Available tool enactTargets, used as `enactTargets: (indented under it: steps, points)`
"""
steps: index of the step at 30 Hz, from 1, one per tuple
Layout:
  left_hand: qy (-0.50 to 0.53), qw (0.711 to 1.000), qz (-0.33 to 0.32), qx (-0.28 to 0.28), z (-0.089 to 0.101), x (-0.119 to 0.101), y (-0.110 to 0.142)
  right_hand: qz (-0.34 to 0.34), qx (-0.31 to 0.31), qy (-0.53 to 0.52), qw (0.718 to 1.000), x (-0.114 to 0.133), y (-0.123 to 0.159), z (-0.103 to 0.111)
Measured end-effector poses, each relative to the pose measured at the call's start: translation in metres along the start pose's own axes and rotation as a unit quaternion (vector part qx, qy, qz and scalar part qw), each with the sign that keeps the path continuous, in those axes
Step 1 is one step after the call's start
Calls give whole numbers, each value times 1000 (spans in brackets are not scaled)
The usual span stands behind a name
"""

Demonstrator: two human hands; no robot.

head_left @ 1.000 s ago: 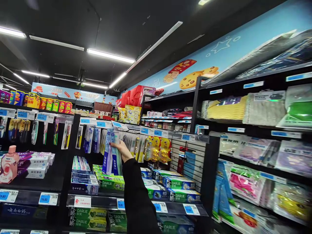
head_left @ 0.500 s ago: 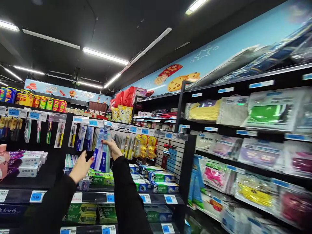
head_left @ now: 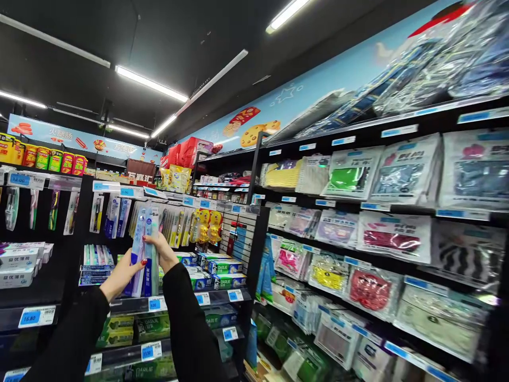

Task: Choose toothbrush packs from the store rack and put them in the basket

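Two blue-and-clear toothbrush packs are held upright, side by side, in front of the toothbrush display. My right hand grips them from the right, its thumb across the upper part. On the other side my left hand has closed on the lower left edge, a red-nailed thumb lying over the front. The fingers behind the packs are hidden. Similar toothbrush packs hang on hooks just behind, to the left. Below and to the right of my hands lie Darlie toothpaste boxes.
A black rack on the right carries bagged towels, shower caps and pouches, including a green-patterned bag. Price-tag rails jut out below my hands. White toothpaste boxes are stacked at left.
My left hand, apart from the packs before, now grips them. The packs have come nearer and slightly lower. My view has turned to the right, so more of the right rack shows.
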State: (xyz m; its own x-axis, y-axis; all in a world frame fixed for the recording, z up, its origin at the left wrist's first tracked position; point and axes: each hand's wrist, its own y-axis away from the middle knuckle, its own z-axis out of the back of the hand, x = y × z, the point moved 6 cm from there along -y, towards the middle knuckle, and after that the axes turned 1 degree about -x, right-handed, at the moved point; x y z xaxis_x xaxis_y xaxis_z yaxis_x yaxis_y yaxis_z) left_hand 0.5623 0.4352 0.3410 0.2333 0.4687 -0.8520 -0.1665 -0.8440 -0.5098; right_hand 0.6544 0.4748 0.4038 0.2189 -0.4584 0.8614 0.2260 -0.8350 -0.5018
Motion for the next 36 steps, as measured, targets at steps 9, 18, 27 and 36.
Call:
enactTargets:
  steps: [9,18,27,36]
  points:
    - [249,903,320,-142,40,89,247,-229,15,-114,967,-146,193,-102]
    - [184,860,391,-272,39,96,390,-307,72,91,945,-194,331,-141]
    - [172,845,394,-319,35,107,437,-283,-13,151,947,-173,375,-131]
    - [142,853,368,-343,34,101,438,-256,31,180,949,-161,397,-142]
